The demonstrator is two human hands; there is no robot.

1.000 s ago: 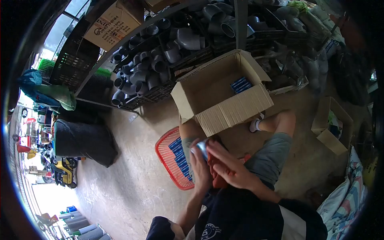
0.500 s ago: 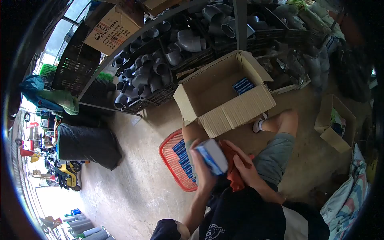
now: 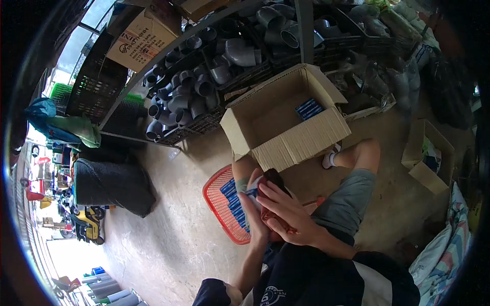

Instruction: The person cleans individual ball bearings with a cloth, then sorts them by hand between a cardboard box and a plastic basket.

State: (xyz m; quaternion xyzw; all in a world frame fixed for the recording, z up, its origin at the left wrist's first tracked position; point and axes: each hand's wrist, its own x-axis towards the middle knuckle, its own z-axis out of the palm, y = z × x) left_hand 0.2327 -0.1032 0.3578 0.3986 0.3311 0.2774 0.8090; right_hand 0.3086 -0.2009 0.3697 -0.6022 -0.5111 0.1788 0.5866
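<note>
My left hand (image 3: 253, 211) is wrapped round a small blue and white box (image 3: 253, 192), most of which is hidden by my fingers. Pressed against the box from the right is my right hand (image 3: 287, 211), with a reddish-brown cloth (image 3: 267, 215) under its palm and fingers. Beside my left hand, a red plastic basket (image 3: 210, 196) holds several blue boxes (image 3: 234, 206). In front of my hands stands an open cardboard box (image 3: 301, 145) with a few blue boxes (image 3: 309, 109) in its right end.
Crates of grey pipe elbows (image 3: 184, 97) stand at the back, behind a metal frame post (image 3: 306, 35). A dark rolled mesh (image 3: 109, 183) lies left. At right are a small open carton (image 3: 429, 176) and a striped sheet (image 3: 444, 250). My bent legs flank the cardboard box.
My right hand has moved left with the cloth onto the blue and white box. The box has turned and is now mostly covered between both hands.
</note>
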